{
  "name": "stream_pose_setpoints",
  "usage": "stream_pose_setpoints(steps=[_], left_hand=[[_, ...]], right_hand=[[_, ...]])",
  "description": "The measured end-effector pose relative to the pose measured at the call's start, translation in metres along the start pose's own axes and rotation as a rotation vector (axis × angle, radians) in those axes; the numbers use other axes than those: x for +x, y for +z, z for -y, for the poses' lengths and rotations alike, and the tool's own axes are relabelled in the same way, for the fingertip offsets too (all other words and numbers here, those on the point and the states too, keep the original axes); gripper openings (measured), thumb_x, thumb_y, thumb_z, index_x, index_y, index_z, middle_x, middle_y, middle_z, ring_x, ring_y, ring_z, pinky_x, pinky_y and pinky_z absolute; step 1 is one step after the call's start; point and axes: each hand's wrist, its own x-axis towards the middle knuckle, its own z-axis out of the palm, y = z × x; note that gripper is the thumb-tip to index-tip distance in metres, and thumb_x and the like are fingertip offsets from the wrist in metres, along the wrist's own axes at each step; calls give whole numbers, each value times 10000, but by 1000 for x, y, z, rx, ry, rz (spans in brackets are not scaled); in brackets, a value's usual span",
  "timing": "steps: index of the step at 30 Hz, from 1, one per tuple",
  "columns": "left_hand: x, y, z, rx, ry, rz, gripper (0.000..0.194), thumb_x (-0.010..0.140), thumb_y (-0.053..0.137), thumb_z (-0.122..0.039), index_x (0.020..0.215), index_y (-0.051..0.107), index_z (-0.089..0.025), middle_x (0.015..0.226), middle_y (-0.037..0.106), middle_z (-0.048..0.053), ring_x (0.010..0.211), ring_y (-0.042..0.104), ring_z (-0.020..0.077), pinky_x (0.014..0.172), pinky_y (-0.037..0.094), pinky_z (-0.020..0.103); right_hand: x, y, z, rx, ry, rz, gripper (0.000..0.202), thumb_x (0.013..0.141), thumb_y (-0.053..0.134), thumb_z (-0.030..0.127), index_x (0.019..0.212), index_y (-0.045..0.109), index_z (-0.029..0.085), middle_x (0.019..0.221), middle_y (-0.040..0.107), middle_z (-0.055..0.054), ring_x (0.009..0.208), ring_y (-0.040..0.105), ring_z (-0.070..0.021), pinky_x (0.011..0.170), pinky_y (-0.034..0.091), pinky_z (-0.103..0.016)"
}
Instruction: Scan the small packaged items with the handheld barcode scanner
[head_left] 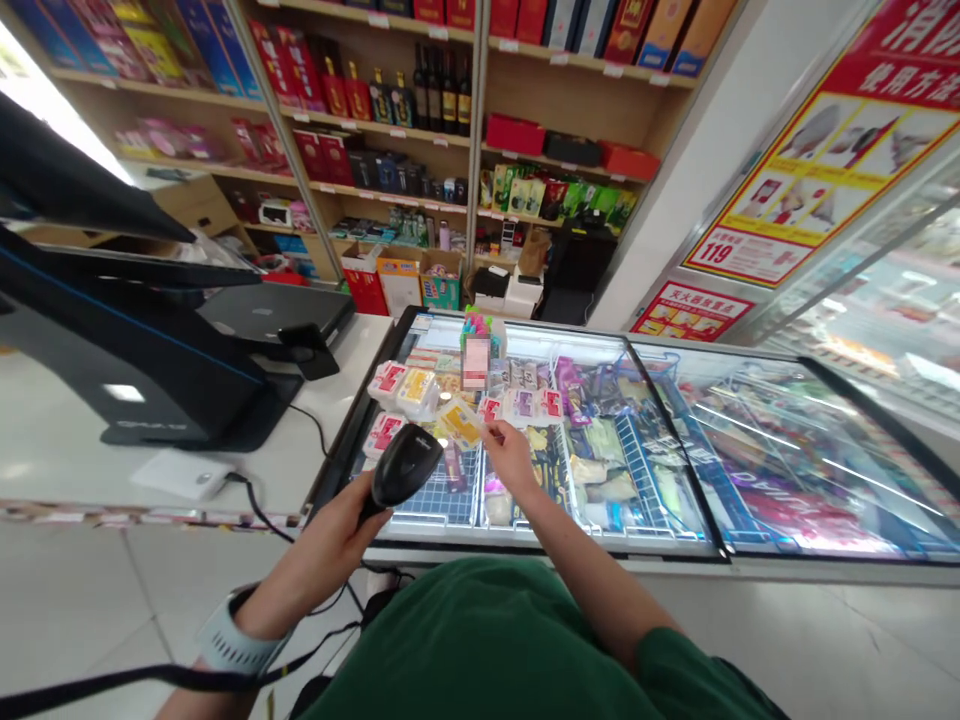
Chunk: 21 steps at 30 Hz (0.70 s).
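Observation:
My left hand [346, 520] is closed round the handle of a black barcode scanner [409, 465], whose head tilts toward the packs on the freezer lid. Between the thumb and fingers of my right hand [508, 448] is the edge of a yellow-labelled clear plastic pack [460, 422], held in front of the scanner. Stacks of similar packs lie on the glass: a red-labelled pack [388, 378] and a yellow-labelled pack [417, 388] at the left, another red-labelled pack [382, 434] nearer me. A purple-labelled pack [524, 404] lies in a row beyond my right hand.
The chest freezer [720, 552] has a glass top over wire baskets of frozen goods. At left, a counter [52, 420] carries a black checkout terminal [172, 370] and a white box-shaped device [180, 475]. Stocked shelves [390, 130] stand behind. A cable [262, 515] crosses near my left arm.

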Motion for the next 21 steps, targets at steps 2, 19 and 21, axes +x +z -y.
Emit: stream_pose_setpoints(steps=[2, 19, 21], left_hand=[[8, 2, -8, 19, 36, 52, 440, 864, 467, -354, 1266, 474, -177, 1258, 607, 110, 1171, 561, 259, 998, 424, 355], [39, 16, -21, 73, 142, 206, 384, 871, 457, -322, 1227, 460, -180, 1187, 616, 128, 1110, 577, 263, 975, 426, 387], [40, 16, -20, 80, 147, 211, 386, 878, 451, -327, 1232, 451, -172, 1195, 609, 135, 1116, 574, 258, 976, 425, 379]], right_hand=[[-3, -12, 2, 4, -10, -40, 155, 814, 583, 272, 905, 678, 190, 840, 684, -28, 744, 609, -177, 726, 472, -281], [-18, -33, 10, -26, -15, -135, 168, 817, 572, 248, 937, 674, 190, 889, 680, -34, 787, 614, -184, 767, 472, -289], [-18, -32, 8, -12, -5, -134, 165, 814, 582, 259, 933, 674, 192, 884, 680, -34, 797, 613, -186, 763, 474, -288]])
